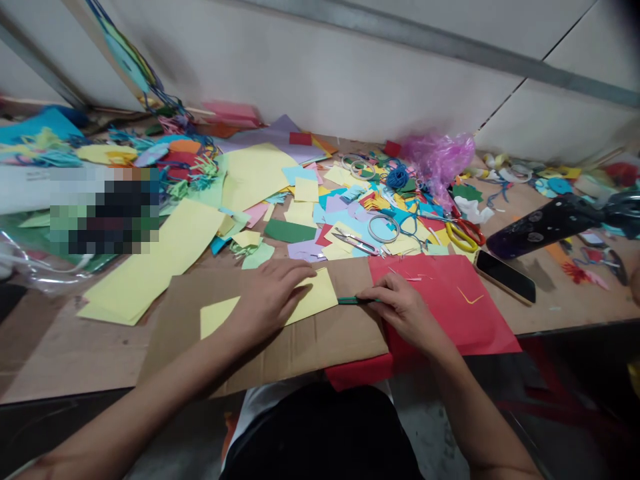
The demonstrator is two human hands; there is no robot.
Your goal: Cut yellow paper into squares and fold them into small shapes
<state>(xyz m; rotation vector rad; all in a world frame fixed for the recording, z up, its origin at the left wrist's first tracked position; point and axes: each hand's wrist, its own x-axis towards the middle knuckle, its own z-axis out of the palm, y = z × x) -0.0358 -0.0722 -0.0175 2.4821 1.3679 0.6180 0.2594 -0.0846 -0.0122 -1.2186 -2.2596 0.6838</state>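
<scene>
My left hand [273, 293] lies flat, fingers stretched out, pressing on a pale yellow paper strip [323, 291]. The strip rests on a sheet of brown cardboard [320, 340] at the table's front edge. Between the fingertips of my right hand [397, 303] is a slim dark green tool [349, 301]; its exact kind is unclear. Its visible end reaches the right edge of the yellow strip. Beneath my right hand and beside the cardboard spreads red paper [450, 313], with thin yellow and pale offcuts on it.
Longer yellow sheets [160, 260] lie left of the cardboard. Behind it are coloured scraps, small thread snips [357, 243], a tape roll [383, 229] and blue yarn [397, 176]. To the right are yellow-and-red-handled scissors [464, 235], a phone [506, 277] and a dark bottle [543, 225].
</scene>
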